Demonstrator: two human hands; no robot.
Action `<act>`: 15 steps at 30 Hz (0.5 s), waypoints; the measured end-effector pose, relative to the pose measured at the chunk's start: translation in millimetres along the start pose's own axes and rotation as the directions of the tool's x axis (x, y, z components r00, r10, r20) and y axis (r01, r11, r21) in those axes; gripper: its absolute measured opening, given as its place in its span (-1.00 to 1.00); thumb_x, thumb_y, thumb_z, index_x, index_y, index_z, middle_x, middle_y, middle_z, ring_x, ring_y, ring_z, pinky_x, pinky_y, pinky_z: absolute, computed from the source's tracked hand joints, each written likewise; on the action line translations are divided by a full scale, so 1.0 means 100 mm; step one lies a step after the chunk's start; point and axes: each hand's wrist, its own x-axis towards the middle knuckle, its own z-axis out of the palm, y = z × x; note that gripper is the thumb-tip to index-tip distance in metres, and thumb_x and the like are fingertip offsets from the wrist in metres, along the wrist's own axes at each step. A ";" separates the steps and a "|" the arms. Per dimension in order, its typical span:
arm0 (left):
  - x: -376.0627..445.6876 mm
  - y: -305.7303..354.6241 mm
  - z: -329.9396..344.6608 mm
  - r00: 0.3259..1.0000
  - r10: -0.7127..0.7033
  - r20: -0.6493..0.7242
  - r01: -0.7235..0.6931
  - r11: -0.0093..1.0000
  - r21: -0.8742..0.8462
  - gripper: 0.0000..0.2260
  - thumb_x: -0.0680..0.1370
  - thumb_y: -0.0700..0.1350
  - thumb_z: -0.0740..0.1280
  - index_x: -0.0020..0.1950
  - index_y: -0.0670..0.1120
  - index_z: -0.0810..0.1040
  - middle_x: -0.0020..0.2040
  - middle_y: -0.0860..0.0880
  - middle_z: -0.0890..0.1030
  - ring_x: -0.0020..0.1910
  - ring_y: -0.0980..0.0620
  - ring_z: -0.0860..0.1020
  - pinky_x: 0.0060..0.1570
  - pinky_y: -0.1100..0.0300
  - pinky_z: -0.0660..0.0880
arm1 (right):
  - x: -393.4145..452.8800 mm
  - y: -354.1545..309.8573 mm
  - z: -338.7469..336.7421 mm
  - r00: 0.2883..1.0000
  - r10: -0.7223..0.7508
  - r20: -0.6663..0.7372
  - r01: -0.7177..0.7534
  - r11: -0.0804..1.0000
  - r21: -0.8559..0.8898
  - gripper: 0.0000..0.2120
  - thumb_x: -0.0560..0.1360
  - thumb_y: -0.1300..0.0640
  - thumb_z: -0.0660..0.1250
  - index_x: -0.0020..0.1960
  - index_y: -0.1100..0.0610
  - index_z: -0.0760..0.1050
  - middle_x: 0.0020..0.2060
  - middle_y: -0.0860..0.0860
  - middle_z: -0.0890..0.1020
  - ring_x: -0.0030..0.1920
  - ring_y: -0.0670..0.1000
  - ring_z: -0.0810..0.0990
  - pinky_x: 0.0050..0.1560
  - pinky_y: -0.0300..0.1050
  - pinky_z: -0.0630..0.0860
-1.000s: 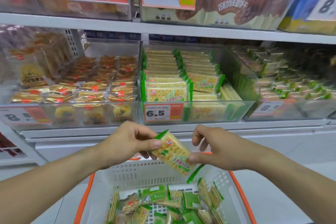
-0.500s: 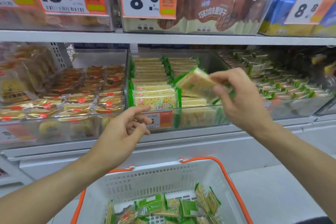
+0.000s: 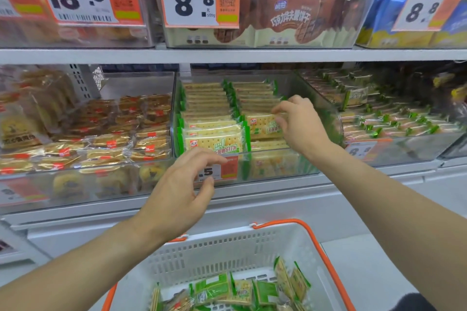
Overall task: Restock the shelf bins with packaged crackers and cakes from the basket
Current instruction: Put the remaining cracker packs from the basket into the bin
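The clear middle bin (image 3: pixel 255 159) on the lower shelf serves as the landmark: it holds two rows of green-edged cracker packets standing on edge. Inside it, over the right row, the right hand (image 3: pixel 300 125) has its fingers curled onto the front cracker packet (image 3: pixel 262 126), which stands in line with the others; whether the fingertips pinch the packet or only press on it is hard to tell from this angle. In front of the bin's lower front wall, the left hand (image 3: pixel 182 194) hovers with its fingers loosely spread and its thumb apart, holding nothing and partly covering the orange price tag (image 3: pixel 227 168) fixed there. Left of the bin sits another clear bin of gold-wrapped cakes (image 3: pixel 111 134), and right of it a bin of small green-trimmed packets (image 3: pixel 394 121). Above the bin, on the upper shelf, stands a bin of brown wafer packs (image 3: pixel 293 17) with an 8.8 price card. Below the bin, nearer the person, a white basket (image 3: pixel 227 250) with an orange handle holds more green cracker packets (image 3: pixel 237 290).
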 end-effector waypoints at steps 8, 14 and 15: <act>0.02 -0.09 -0.04 0.999 0.035 -0.037 -0.034 0.999 0.037 -0.69 0.53 -0.41 0.34 0.13 -0.05 0.62 0.13 0.15 0.56 0.24 0.22 0.46 0.26 0.47 0.28 | 0.02 -0.03 0.06 0.992 -0.005 0.130 0.005 1.000 -0.002 -0.65 0.59 0.14 0.32 0.37 0.02 0.54 0.38 0.07 0.51 0.38 0.17 0.41 0.43 0.12 0.35; 0.05 -0.09 0.01 0.997 0.056 -0.047 -0.055 0.998 0.014 -0.78 0.53 -0.32 0.30 0.02 -0.06 0.64 0.07 0.09 0.57 0.17 0.11 0.52 0.19 0.38 0.38 | 0.08 -0.07 0.09 0.998 0.057 0.035 -0.057 0.998 -0.021 -0.72 0.58 0.15 0.35 0.27 0.06 0.63 0.24 0.09 0.60 0.25 0.18 0.43 0.29 0.10 0.42; 0.04 -0.08 0.02 0.997 0.059 -0.044 -0.059 0.998 0.005 -0.80 0.52 -0.30 0.29 -0.01 -0.05 0.64 0.04 0.09 0.57 0.13 0.11 0.54 0.14 0.38 0.40 | 0.07 -0.08 0.10 0.997 0.027 0.076 -0.026 1.000 -0.016 -0.70 0.59 0.17 0.33 0.30 0.08 0.61 0.24 0.11 0.60 0.25 0.19 0.44 0.31 0.06 0.40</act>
